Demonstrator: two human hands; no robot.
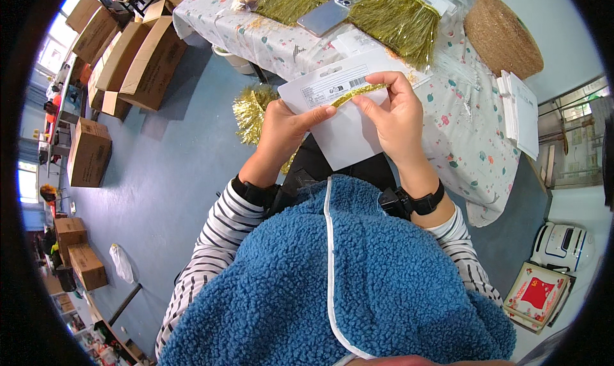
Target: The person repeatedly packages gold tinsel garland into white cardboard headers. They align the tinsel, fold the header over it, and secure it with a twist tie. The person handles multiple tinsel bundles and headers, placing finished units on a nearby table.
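Gold band (348,95), glittery and narrow, lies across the upper face of a white card (348,139). Long axis: slanting, lower at the left, rising in a slight arch to the right.

Right hand (398,113): thumb and forefinger together, clamped on the band's upper right end near the card's right side. Left hand (281,123): grip closed on the card's left side, thumb on the printed face, fingers mostly hidden behind. Left thumb tip sits right by the band's lower end; contact there cannot be told for certain.

Key relation: the band spans the gap between the two thumbs. It runs left and slightly down from the right grip. Right hand is nearer, being on it; left hand is at the opposite end.

Card position: tilted, above the dark trousers (374,168), its upper part overlapping the view of the near edge of the tabletop (457,129). Gold tinsel (251,116) shows beyond the left hand, partly covered by it; any join to the band is hidden.

On the tabletop, toward the far edge: phone (325,17) between two olive-gold fringes (396,27). Woven basket (502,37) at the far right; white stack (521,110) along the right edge.
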